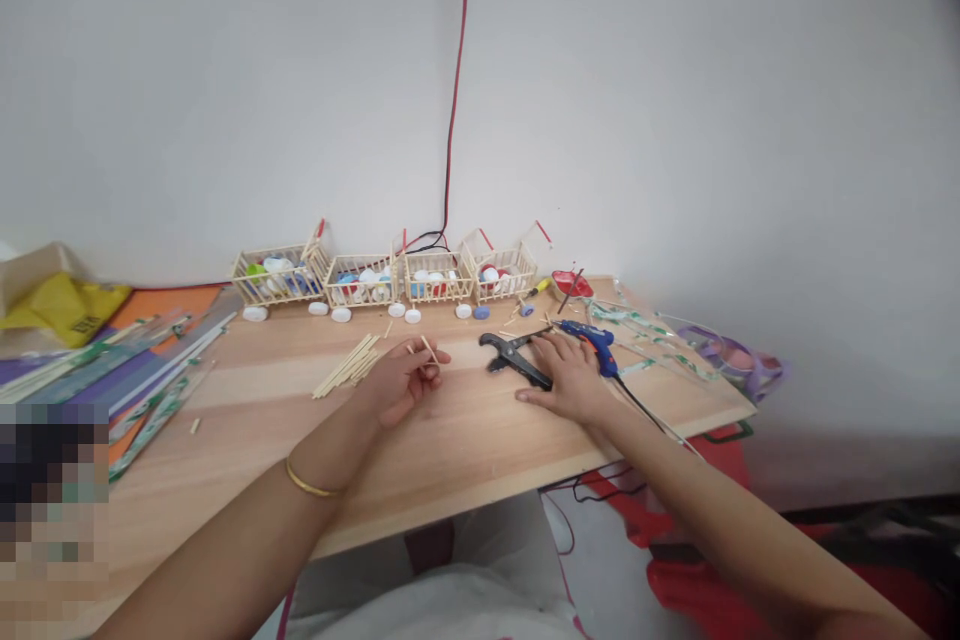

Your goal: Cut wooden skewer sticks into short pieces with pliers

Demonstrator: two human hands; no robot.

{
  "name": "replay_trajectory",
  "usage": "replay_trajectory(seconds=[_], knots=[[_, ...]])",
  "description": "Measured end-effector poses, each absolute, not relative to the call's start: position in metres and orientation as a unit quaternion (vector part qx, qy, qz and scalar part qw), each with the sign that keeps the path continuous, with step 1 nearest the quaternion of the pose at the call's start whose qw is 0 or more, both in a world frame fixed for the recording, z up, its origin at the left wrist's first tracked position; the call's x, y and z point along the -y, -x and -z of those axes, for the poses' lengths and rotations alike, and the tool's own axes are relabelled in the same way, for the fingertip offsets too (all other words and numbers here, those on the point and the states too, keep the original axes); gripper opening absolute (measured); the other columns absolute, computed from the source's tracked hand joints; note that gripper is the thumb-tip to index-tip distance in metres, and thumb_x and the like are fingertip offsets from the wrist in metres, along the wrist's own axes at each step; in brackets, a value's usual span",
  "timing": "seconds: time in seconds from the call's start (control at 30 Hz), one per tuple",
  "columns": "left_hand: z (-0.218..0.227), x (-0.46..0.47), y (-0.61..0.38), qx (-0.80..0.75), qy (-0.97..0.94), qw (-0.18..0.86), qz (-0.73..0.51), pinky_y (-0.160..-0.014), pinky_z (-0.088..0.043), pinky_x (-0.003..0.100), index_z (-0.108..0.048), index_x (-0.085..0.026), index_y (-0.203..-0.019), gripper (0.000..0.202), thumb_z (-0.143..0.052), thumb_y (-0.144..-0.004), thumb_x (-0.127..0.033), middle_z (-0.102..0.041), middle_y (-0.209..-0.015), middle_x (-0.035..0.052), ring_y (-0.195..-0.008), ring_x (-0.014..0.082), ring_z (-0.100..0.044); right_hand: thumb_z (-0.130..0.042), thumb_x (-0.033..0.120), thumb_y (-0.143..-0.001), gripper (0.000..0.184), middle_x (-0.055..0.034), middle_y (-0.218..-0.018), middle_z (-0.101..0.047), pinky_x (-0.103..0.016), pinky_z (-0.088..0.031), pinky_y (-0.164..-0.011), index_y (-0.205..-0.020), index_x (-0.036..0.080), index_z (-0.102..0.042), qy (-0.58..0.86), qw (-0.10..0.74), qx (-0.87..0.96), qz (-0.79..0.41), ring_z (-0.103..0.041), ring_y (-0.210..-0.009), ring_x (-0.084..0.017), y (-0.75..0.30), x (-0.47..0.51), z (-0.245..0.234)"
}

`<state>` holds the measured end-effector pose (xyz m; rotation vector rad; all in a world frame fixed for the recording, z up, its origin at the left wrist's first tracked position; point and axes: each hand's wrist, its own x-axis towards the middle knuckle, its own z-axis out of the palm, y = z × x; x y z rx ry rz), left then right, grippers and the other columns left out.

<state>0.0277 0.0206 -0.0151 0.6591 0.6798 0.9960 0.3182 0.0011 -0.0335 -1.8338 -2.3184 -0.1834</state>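
Note:
My left hand [409, 380], with a gold bangle on its wrist, pinches a short thin wooden stick [428, 350] above the table. A pile of similar sticks [346, 367] lies just left of it. My right hand [574, 375] is lowered palm down, fingers spread, over the handles of a black cutter [516, 357]. Its jaws point left, and part of the handles is hidden under the hand. Right beside those fingers lies a blue glue gun [592, 338], its cord running toward the table's right edge.
Several small stick-built carts [364, 282] with coloured contents line the wall. A red dish [572, 284] and a yellow-handled tool [538, 287] sit behind the glue gun. Plastic wrappers [675, 345] lie at right. Bagged sticks [169, 390] and a yellow bag [67, 308] are at left.

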Motion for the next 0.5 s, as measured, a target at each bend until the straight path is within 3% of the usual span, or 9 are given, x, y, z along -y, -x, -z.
replay_trajectory(seconds=[0.13, 0.27, 0.4, 0.5], knots=[[0.016, -0.022, -0.026, -0.305, -0.256, 0.806, -0.438, -0.056, -0.05, 0.024, -0.055, -0.013, -0.092, 0.011, -0.052, -0.081, -0.01, -0.062, -0.076, 0.0056, -0.056, 0.0086, -0.055, -0.054, 0.07, -0.066, 0.081, -0.0142, -0.136, -0.04, -0.054, -0.023, -0.098, -0.132, 0.025, -0.04, 0.606, 0.109, 0.786, 0.052, -0.034, -0.124, -0.035, -0.311, 0.002, 0.016], [0.004, -0.031, -0.009, -0.312, -0.209, 0.81, -0.451, -0.062, -0.055, 0.03, -0.058, -0.009, -0.081, 0.013, -0.047, -0.086, -0.014, -0.062, -0.073, 0.0083, -0.064, 0.0145, -0.062, -0.055, 0.053, -0.077, 0.058, -0.0129, -0.129, -0.047, -0.047, -0.033, -0.094, -0.127, 0.025, -0.046, 0.576, 0.172, 0.799, 0.021, -0.043, -0.118, -0.03, -0.291, -0.004, -0.011], [-0.015, -0.051, 0.027, -0.303, -0.138, 0.718, -0.611, -0.069, -0.058, 0.031, -0.056, -0.01, -0.074, 0.018, -0.043, -0.086, -0.009, -0.062, -0.071, 0.0065, -0.072, 0.015, -0.064, -0.047, 0.032, -0.088, 0.028, -0.0109, -0.104, -0.062, -0.033, -0.042, -0.084, -0.109, 0.018, -0.058, 0.487, 0.246, 0.837, -0.044, -0.057, -0.097, -0.02, -0.253, -0.026, -0.025], [-0.019, -0.06, 0.045, -0.329, -0.079, 0.651, -0.68, -0.066, -0.059, 0.029, -0.055, -0.011, -0.074, 0.017, -0.042, -0.085, -0.005, -0.061, -0.071, 0.0055, -0.072, 0.0133, -0.064, -0.04, 0.024, -0.092, 0.025, -0.0095, -0.097, -0.065, -0.028, -0.043, -0.08, -0.102, 0.016, -0.061, 0.419, 0.199, 0.884, -0.059, -0.059, -0.092, -0.017, -0.208, -0.05, -0.023]])
